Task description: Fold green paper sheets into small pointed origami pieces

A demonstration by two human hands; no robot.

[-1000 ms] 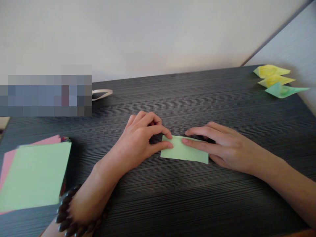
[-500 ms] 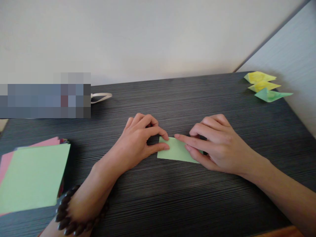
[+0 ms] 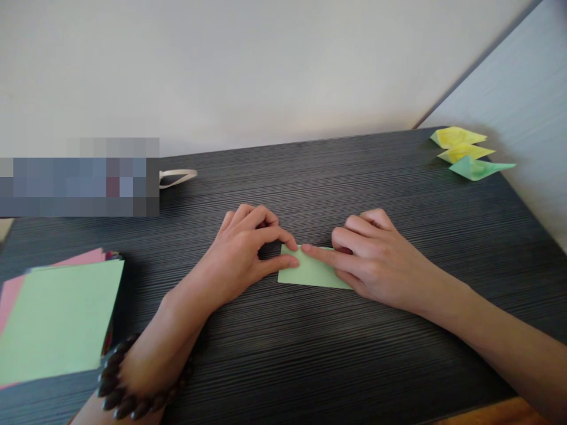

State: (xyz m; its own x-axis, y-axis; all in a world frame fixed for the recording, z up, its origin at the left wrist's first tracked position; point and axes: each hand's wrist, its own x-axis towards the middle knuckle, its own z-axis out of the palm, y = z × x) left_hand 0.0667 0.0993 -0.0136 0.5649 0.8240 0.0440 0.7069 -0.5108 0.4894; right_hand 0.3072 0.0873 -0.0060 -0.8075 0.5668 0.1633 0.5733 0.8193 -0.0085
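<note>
A folded light green paper (image 3: pixel 310 273) lies flat on the dark striped table (image 3: pixel 310 366). My left hand (image 3: pixel 241 255) pinches its left end between thumb and forefinger, the other fingers curled. My right hand (image 3: pixel 376 260) covers the paper's right part. Its forefinger is stretched along the top fold toward the left hand, and its other fingers are bent. A dark bead bracelet (image 3: pixel 128 395) circles my left wrist.
A stack of coloured paper sheets (image 3: pixel 57 319), green on top and pink beneath, lies at the left edge. Three folded paper figures, two yellow (image 3: pixel 458 137) and one green (image 3: pixel 478 168), sit at the far right corner by the wall. A pale loop (image 3: pixel 177 176) lies at the back.
My right forefinger has slid leftward along the paper's top fold, right up to my left fingertips. My right hand now covers more of the paper. The view has shifted slightly.
</note>
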